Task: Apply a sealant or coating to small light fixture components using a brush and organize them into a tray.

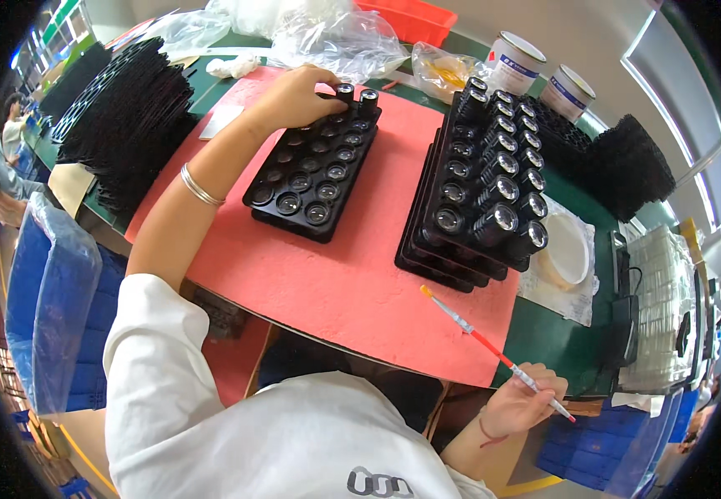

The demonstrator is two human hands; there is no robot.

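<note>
With thumb and fingers my left hand (298,96) grips a small black lens barrel (345,93) at the far end of a black tray (292,227). Glass-topped round parts sit low in this tray's pockets, and another barrel (368,100) stands upright beside the gripped one. A thin paintbrush (493,348) with a red and white handle is held in my right hand (531,394), over the table's near right edge. Its orange tip points up and left. Right of the tray, a stack of black trays (448,281) carries several rows of upright lens barrels (506,190).
A pink mat (294,279) covers much of the green table. Tall piles of black trays (136,125) stand at left, more black trays (633,158) at far right. Two tins (514,60), plastic bags (340,41) and a red bin (410,18) line the back. A white round lid (564,249) lies right.
</note>
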